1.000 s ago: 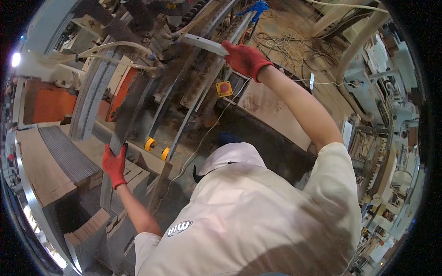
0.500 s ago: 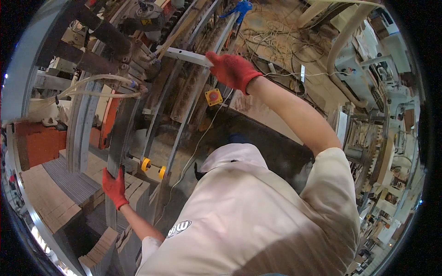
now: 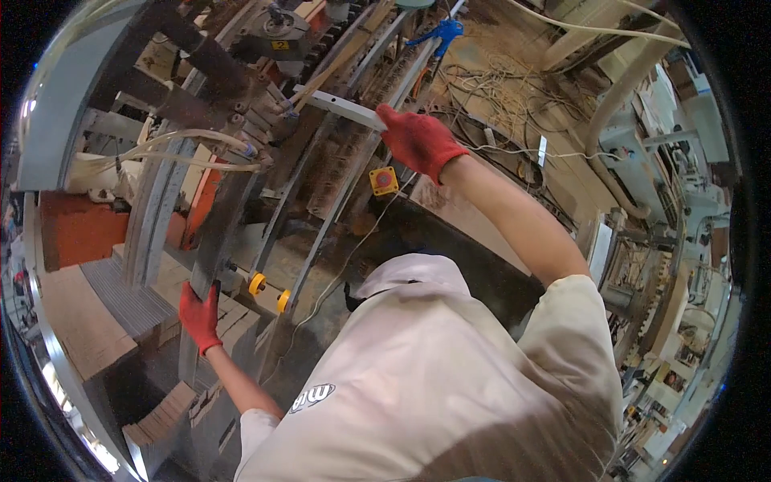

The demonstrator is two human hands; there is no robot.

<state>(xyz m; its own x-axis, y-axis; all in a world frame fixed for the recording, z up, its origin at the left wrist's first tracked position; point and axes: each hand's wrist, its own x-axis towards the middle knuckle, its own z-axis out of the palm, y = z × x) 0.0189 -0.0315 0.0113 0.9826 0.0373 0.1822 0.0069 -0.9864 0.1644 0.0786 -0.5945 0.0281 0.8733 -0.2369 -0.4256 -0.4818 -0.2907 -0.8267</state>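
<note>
Presently: grey metal bar [image 3: 341, 107], above-left of the red-and-yellow push-button box [image 3: 384, 181], end clamped in the grip of right hand [image 3: 422, 142]. Left hand [image 3: 200, 315], below-left of box, against steel beam [image 3: 217, 247]; clamping indeterminable. Handling apparently under way; bar unreleased.

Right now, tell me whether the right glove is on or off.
On: the red glove covers the right hand, and bare forearm begins at its cuff. Its fingertip end meets the pale bar.
</note>
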